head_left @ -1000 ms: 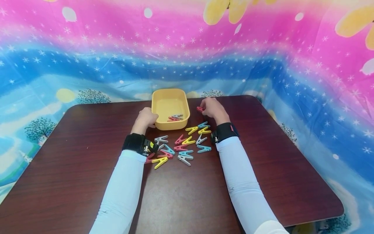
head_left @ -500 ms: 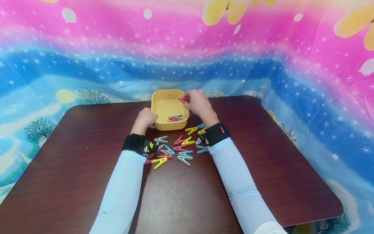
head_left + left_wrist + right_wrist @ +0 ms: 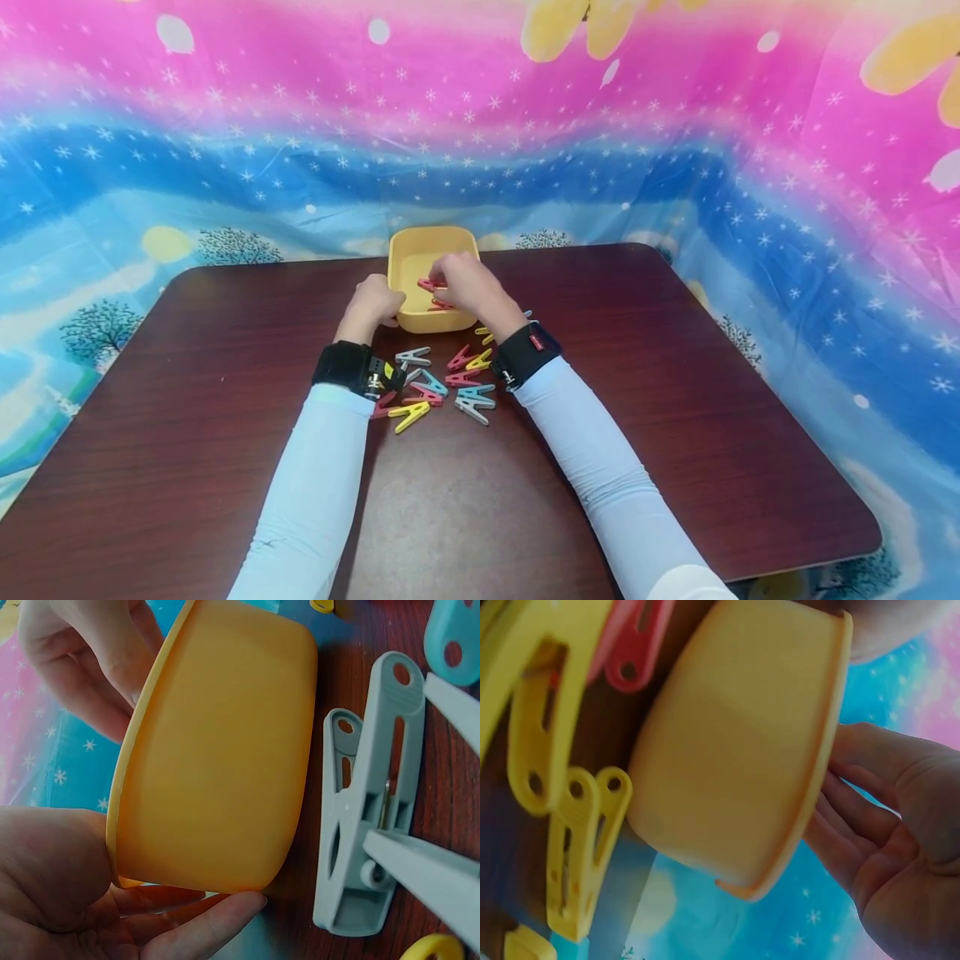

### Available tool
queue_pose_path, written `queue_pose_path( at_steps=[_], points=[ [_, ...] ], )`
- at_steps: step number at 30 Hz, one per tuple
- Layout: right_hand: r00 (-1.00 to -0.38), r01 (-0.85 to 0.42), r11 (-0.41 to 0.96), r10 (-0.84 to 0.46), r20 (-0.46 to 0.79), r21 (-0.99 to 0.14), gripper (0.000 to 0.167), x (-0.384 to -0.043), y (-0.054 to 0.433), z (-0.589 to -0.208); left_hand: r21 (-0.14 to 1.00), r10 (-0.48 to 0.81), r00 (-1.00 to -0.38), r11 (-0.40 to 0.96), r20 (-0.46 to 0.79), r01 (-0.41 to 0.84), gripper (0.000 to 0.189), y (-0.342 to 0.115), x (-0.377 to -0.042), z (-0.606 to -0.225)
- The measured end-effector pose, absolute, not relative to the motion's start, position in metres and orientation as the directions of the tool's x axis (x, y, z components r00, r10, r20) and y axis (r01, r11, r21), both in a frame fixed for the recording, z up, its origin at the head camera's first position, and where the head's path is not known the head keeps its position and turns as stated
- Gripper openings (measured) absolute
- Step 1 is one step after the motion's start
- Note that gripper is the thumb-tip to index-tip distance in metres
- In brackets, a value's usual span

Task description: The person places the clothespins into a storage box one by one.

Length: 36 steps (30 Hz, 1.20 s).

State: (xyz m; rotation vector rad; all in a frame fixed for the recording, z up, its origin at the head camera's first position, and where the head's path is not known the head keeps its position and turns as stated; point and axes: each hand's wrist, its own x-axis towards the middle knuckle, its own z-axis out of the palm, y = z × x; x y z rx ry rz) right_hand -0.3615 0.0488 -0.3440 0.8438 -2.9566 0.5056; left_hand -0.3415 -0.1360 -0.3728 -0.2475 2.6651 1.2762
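A yellow plastic basin (image 3: 433,322) stands near the back edge of the table. My left hand (image 3: 370,304) grips its left side, thumb over the rim and fingers along the outer wall, as the left wrist view also shows. Over the inside of the basin, my right hand (image 3: 471,285) pinches a red clothespin (image 3: 427,285) between thumb and fingers. Just beneath it another red clothespin (image 3: 441,306) lies on the basin floor, partly covered by the hand. In the right wrist view the right hand's fingertips are hidden behind the basin wall (image 3: 735,742).
Several loose clothespins lie in front of the basin: grey (image 3: 413,357), blue (image 3: 476,392), red (image 3: 459,358) and yellow (image 3: 410,415). A few sit under the right wrist, partly hidden. A patterned cloth (image 3: 315,200) hangs right behind the dark wooden table (image 3: 225,400).
My right hand has carried the red clothespin from the table right of the basin, leftward over the rim and down into the basin. The left hand keeps its grip on the basin.
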Motion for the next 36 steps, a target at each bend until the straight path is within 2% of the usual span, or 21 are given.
queue_pose_path(
  at_steps=[7,19,23,30,36],
  points=[
    [-0.822,-0.567,0.783,-0.56,0.109,-0.256,0.018,-0.361,0.043,-0.352,0.747,-0.066,-0.975,0.632,-0.213,-0.206,0.039,-0.137,-0.343,-0.374],
    [-0.848,-0.526,0.799,-0.517,0.115,-0.292,0.016,-0.359,0.035,-0.36,0.748,-0.066,-0.981,0.638,-0.183,-0.183,0.036,-0.139,-0.347,-0.381],
    [-0.853,-0.519,0.798,-0.509,0.118,-0.307,0.017,-0.358,0.033,-0.361,0.745,-0.066,-0.98,0.641,-0.188,-0.186,0.037,-0.139,-0.347,-0.381],
    [-0.856,-0.508,0.805,-0.512,0.074,-0.307,0.03,-0.357,0.033,-0.359,0.754,-0.062,-0.978,0.629,-0.197,-0.191,0.043,-0.139,-0.345,-0.379],
    [-0.864,-0.483,0.801,-0.501,0.044,-0.354,0.032,-0.36,0.045,-0.349,0.757,-0.067,-0.974,0.618,-0.217,-0.211,0.047,-0.138,-0.347,-0.379]
  ],
)
